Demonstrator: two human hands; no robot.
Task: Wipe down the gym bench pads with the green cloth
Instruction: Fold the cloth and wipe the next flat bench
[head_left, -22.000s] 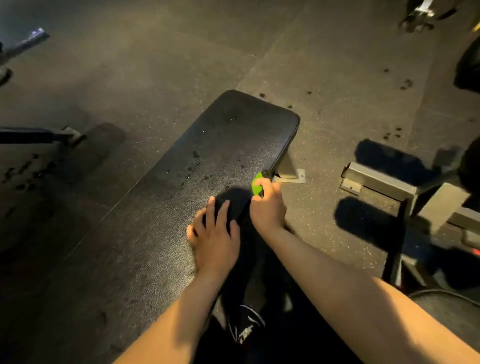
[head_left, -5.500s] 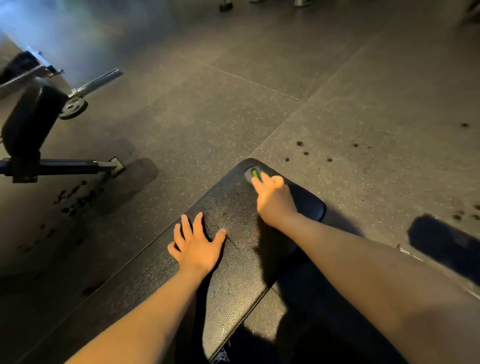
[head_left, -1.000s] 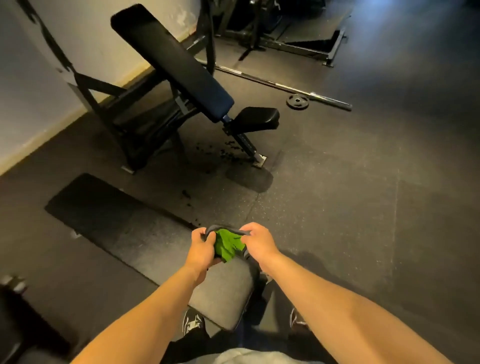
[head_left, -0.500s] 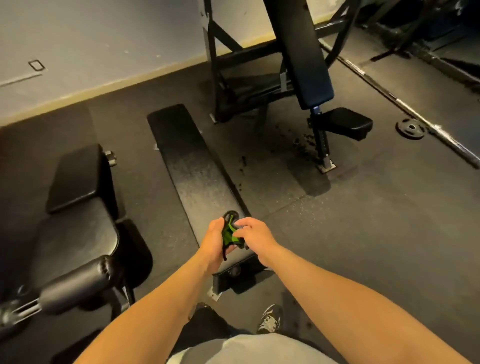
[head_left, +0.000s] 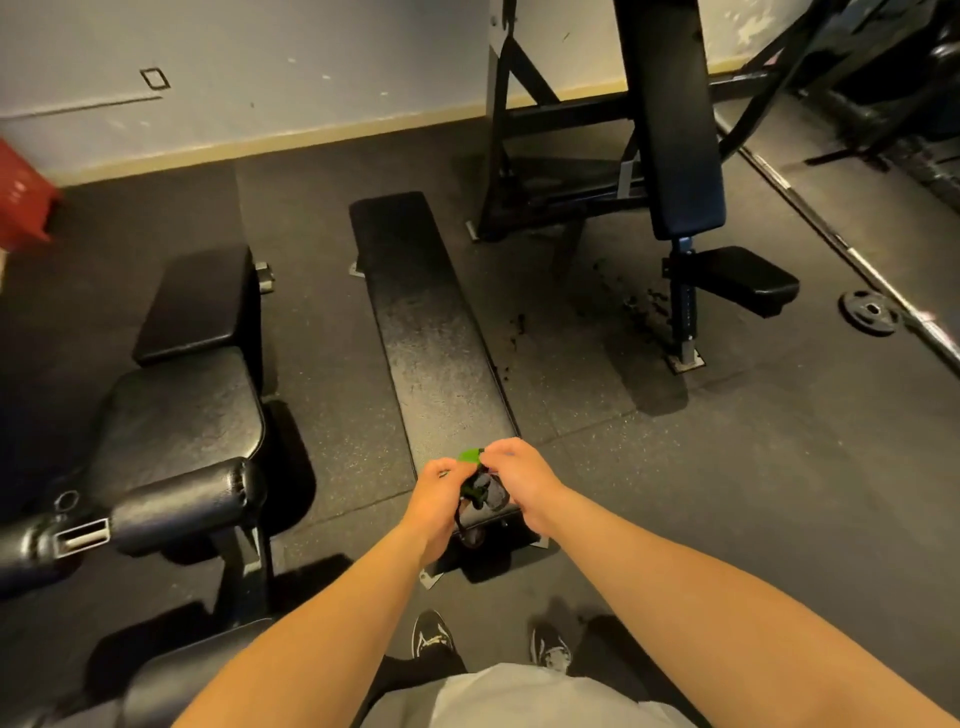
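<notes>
Both hands are working close together here: the left hand (head_left: 439, 493) and the right hand (head_left: 519, 478) are each pinching the small green cloth with the grey backing (head_left: 470, 456), and it is bunching up between them. The cloth is hanging in the air just above the near end of the long flat black vinyl bench (head_left: 431, 338), not touching the pad. Gripping it from both sides like that, the person is probably refolding it or turning up a fresh face, since that is a two-handed job. The black-and-white shoes (head_left: 431, 634) are pointing straight along the bench, so the body is lining up for strokes down the length of the pad. A sheen is showing on the middle of the pad; whether that is damp or just light, I cannot tell. To the left, the black adjustable bench with its padded roller (head_left: 182, 405) is standing just beside. To the right, the tall incline bench with the dark blue back pad (head_left: 670, 130) is standing a little further off. Both look like likely next stops for the cloth.
</notes>
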